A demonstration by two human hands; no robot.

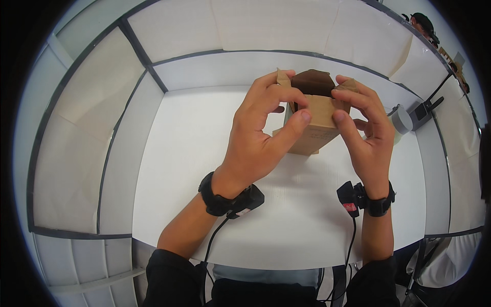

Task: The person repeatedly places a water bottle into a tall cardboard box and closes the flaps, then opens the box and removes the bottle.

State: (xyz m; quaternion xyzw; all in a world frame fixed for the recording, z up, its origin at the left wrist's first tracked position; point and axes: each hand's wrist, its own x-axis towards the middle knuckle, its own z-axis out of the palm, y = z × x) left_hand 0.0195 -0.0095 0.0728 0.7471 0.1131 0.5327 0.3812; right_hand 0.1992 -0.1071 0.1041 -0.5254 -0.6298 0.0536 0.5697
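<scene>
A brown cardboard box (315,139) stands on the white table, its top flaps up and its opening dark inside. My left hand (264,126) is at the box's left side, thumb and index finger at its upper front edge, other fingers by the left flap. At the right side is my right hand (364,119), thumb on the upper front corner and fingers on the right flap. Each wrist wears a black strap with a small cabled device. The box's contents cannot be seen.
A pale container with a grey lid (401,119) stands behind my right hand, near a black device (421,112) at the back right corner. White panels with dark edges enclose the white table (184,172). Beyond the right partition are people, partly visible.
</scene>
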